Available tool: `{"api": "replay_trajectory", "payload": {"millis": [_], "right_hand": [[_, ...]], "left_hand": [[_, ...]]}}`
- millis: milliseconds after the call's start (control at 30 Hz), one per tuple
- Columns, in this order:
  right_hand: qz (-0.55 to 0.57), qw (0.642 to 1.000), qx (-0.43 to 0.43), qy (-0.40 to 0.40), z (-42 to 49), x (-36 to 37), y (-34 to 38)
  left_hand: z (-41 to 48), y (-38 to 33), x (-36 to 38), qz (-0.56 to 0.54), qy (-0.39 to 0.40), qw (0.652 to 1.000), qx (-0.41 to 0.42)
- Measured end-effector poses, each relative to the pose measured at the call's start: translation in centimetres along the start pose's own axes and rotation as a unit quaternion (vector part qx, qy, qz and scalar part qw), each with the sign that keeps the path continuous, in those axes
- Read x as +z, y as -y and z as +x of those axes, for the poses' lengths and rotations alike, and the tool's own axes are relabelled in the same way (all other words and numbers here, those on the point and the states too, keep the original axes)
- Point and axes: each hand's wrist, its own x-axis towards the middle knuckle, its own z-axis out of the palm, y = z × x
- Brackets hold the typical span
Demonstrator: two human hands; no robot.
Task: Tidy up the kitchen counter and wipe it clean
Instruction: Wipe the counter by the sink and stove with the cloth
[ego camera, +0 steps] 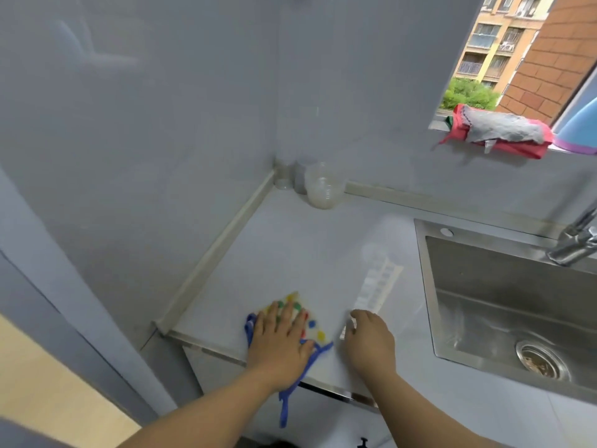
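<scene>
A white cloth [315, 328] with coloured dots and a blue border lies on the grey counter [290, 253] near its front edge. My left hand [281, 341] presses flat on the cloth with the fingers spread. A blue strip of the cloth hangs over the counter edge. To the right, a clear plastic tray [378, 286] with several compartments lies on the counter, pointing toward the sink. My right hand [371, 341] has its fingers curled over the tray's near end.
A clear plastic tub [323, 187] and two small cups [286, 177] stand in the back corner. The steel sink [504, 305] and its faucet [578, 240] are at the right. Red and grey rags [504, 130] lie on the window sill.
</scene>
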Motion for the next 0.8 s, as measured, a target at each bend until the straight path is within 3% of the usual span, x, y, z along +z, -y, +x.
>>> {"api": "replay_trajectory", "payload": {"millis": [100,200,333,400,467,567,667,800], "right_hand": [[0.01,1.0,0.007,-0.001,-0.3,-0.3,0.1],[0.011,1.0,0.002,0.003,-0.7,-0.7,0.1],[0.005,1.0,0.01,0.004,-1.5,-0.8,-0.2],[0.003,1.0,0.018,0.008,-1.6,-0.7,-0.3],[0.007,1.0,0.022,0.013,-1.5,-0.7,-0.1],[0.015,1.0,0.024,0.014,-1.6,-0.5,0.0],[0.021,0.999,0.029,0.014,-2.3,-0.5,0.1],[0.033,0.999,-0.018,-0.007,-3.3,0.4,2.6]], "left_hand": [[-0.2,0.2,0.4,0.036,0.011,0.998,0.051],[0.5,5.2,-0.4,0.01,-0.024,0.998,-0.057],[0.4,7.9,-1.2,-0.008,-0.004,0.985,-0.17],[0.2,4.5,-0.7,-0.008,-0.02,0.992,-0.126],[-0.8,-0.4,0.4,0.008,-0.027,1.0,-0.008],[-1.7,-3.0,0.7,0.016,0.048,0.995,0.091],[-1.0,0.4,0.2,0.023,0.04,0.997,0.061],[0.7,2.4,-1.2,-0.075,0.096,0.992,-0.006]]}}
